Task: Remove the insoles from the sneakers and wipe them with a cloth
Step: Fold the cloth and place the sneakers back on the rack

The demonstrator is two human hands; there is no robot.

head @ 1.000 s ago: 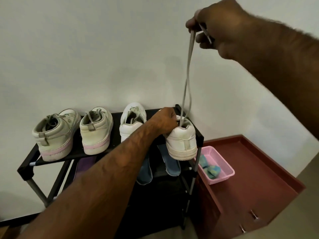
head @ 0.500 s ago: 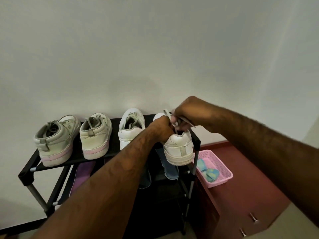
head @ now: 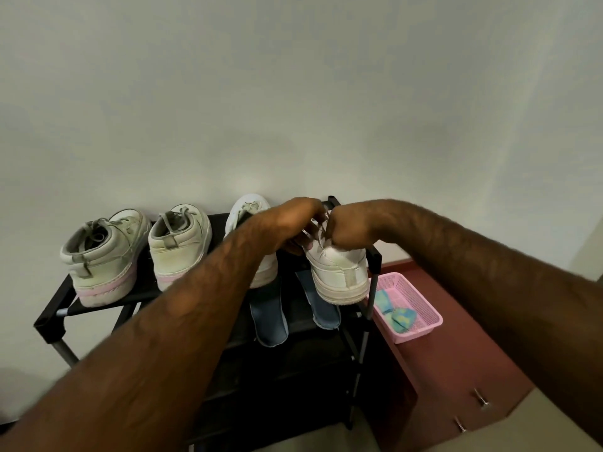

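- A row of sneakers (head: 177, 246) fills the top shelf of a black rack (head: 52, 324) at centre frame, with only narrow gaps between them.
- A wall (head: 293, 93) rises right behind the rack, closing off the far side.
- The left hand (head: 295, 220) and right hand (head: 349, 228) cover the opening of the rightmost sneaker (head: 339, 272).
- At lower right, bare cabinet (head: 456, 353) top lies around a pink basket (head: 421, 298).

On a rack's top shelf (head: 143, 283) stand two greyish, pink-soled sneakers (head: 101, 265) at left and two white sneakers (head: 249, 207) at right, heels facing the viewer. The rightmost white sneaker (head: 339, 272) has its laces (head: 318, 231) pinched by the left hand (head: 293, 220) and right hand (head: 346, 226). Two blue insoles (head: 269, 321) lie on the shelf below, and a blue-green cloth (head: 403, 316) sits in a pink basket (head: 421, 334) beside the rack.
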